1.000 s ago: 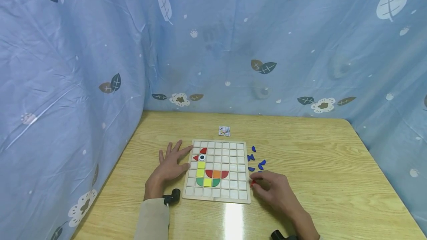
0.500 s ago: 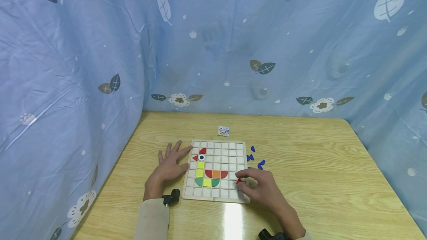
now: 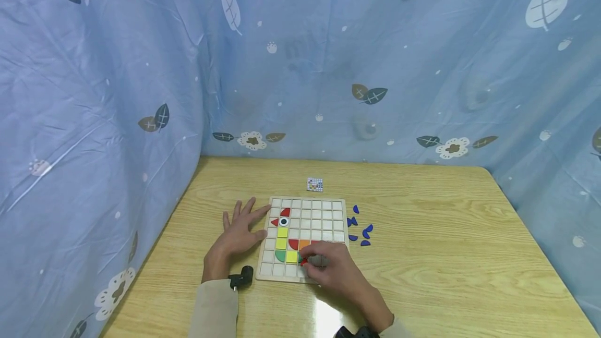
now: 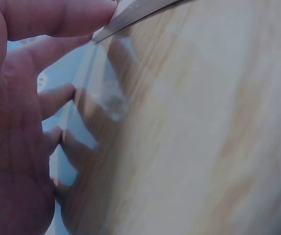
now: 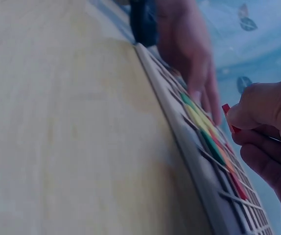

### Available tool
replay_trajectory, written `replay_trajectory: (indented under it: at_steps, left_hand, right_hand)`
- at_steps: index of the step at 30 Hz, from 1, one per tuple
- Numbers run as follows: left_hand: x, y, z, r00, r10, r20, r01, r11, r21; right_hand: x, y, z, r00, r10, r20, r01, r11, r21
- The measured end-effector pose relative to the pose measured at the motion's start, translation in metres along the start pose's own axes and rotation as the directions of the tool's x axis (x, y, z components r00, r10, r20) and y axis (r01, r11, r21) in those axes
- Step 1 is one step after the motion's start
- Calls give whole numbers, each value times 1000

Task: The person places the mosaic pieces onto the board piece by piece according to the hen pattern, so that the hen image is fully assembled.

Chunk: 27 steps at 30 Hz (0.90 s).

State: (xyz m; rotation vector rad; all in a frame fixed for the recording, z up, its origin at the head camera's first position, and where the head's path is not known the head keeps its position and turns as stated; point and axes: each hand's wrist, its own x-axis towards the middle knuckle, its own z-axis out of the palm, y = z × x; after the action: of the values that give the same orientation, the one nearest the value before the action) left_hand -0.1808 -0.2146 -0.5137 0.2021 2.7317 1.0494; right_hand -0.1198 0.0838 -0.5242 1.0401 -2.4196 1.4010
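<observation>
My right hand (image 3: 335, 267) pinches a small red piece (image 5: 226, 108) between thumb and fingertips, over the lower middle of a wooden grid board (image 3: 327, 214). In the head view it overlaps the right-hand green piece and part of the red and orange row. My left hand (image 3: 238, 233) lies with fingers spread at the board's left edge, its thumb and index fingertips right at the rim. Set in the board's squares are yellow squares (image 3: 281, 232), a round eye piece (image 3: 284, 221), a red triangle (image 3: 275, 222), a red quarter-round (image 3: 286, 213), and an orange square (image 3: 304, 244).
Several blue curved pieces (image 3: 365, 243) lie loose on the table to the right of the board. Behind the board lies a small printed card (image 3: 315, 185) with a grid picture. A blue patterned curtain (image 3: 300, 67) encloses the table's back and sides.
From beside the board's right edge, my right hand has moved left over the lower middle squares, carrying the red piece. The left hand stays at the left edge.
</observation>
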Motion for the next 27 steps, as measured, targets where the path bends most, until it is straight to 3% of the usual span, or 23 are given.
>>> replay_trajectory:
  at_steps: [6, 11, 17, 27]
  left_hand:
    - [0, 0, 0, 1000, -7, -5, 7, 1000, -3]
    - [0, -1, 0, 1000, -4, -5, 4, 1000, 5]
    - [0, 0, -1, 1000, 6, -6, -6, 1000, 8]
    - [1, -2, 0, 1000, 5, -8, -5, 1000, 19]
  right_hand:
    - [3, -3, 19, 1000, -3, 8, 2, 998, 66]
    - [4, -10, 27, 999, 6, 36, -7, 1000, 4]
    - [3, -15, 31, 992, 77, 97, -70, 995, -76]
    - [5, -19, 30, 989, 50, 142, -25, 986, -168]
